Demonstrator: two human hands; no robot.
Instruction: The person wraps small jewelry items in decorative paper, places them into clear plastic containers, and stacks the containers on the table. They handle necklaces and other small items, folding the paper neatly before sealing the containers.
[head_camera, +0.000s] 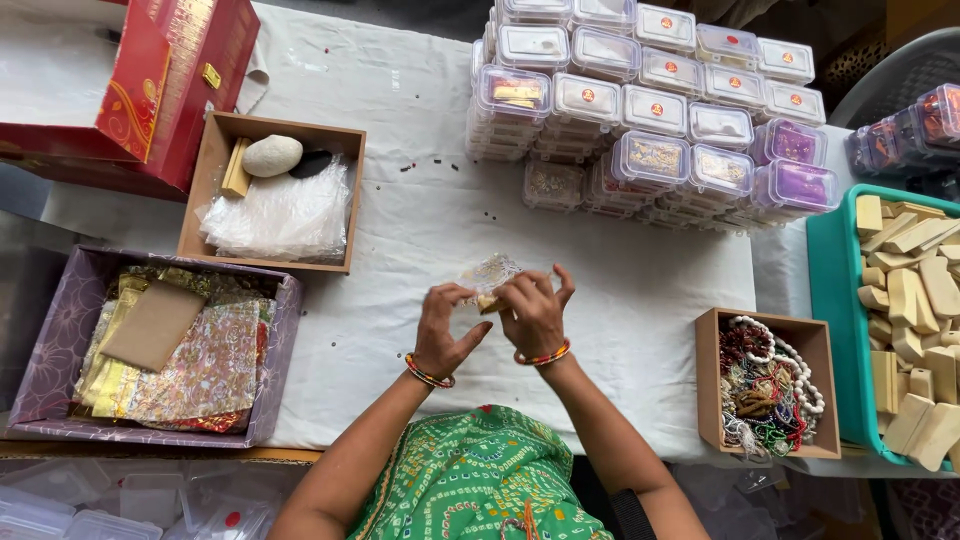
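Note:
Both my hands meet over the white tablecloth (400, 230) at the table's middle. My left hand (443, 325) and my right hand (532, 312) together hold a small clear plastic pouch (487, 272) with a small tan piece (489, 303) at its lower end. The fingers of both hands pinch the pouch's edges. Each wrist wears a beaded bangle.
A wooden box (212, 165) with clear bags and a stone stands at the left, a purple tray (60, 330) of shiny sheets below it. Stacked clear lidded boxes (650, 110) fill the back. A wooden box of beads (712, 380) and a teal tray (828, 300) of wood pieces sit right.

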